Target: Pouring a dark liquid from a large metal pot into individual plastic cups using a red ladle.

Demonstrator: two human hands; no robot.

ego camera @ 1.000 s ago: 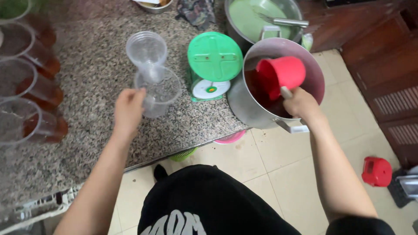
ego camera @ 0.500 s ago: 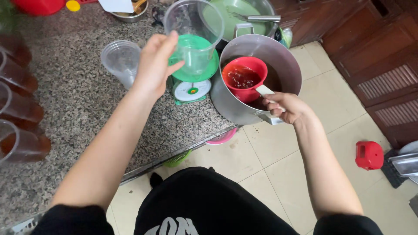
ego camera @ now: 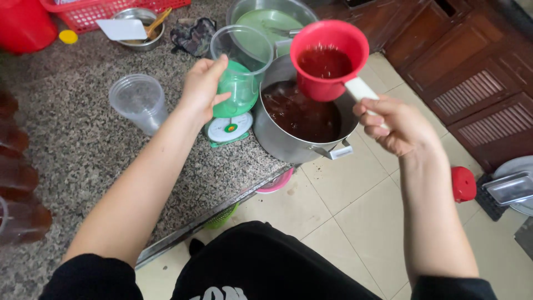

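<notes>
Now, ladle: the red ladle (ego camera: pixel 328 58) is held up above the steel pot (ego camera: pixel 300 119), full of dark red liquid, its white handle pointing down toward the right hand.
Right hand: the right hand (ego camera: pixel 397 125) is closed around the white handle; fingers wrapped tight, thumb on top.
Cup: a clear plastic cup (ego camera: pixel 244 69) stands on the green kitchen scale (ego camera: pixel 229 129), just left of the ladle; it looks empty.
Left hand: the left hand (ego camera: pixel 204 89) touches the left side of the cup, fingers curved on its wall and thumb near the rim, steadying it more than gripping it.
Pot: it sits at the edge of the desk (ego camera: pixel 83 144), touching or almost touching the scale, with much dark liquid inside.
Step in hand: I judge it is the moment between scooping and pouring; the ladle is loaded but not yet tilted.
Next move calls for: bringing the ladle lip over the cup mouth and tilting slowly, while the cup is kept steady on the scale; the cup is light and could tip.
Around: a stack of empty clear cups (ego camera: pixel 137 101) stands to the left; filled cups (ego camera: pixel 16 183) of dark drink are at the far left edge, blurred; a red basket (ego camera: pixel 111 10) and a small steel bowl (ego camera: pixel 136 25) are behind.
</notes>
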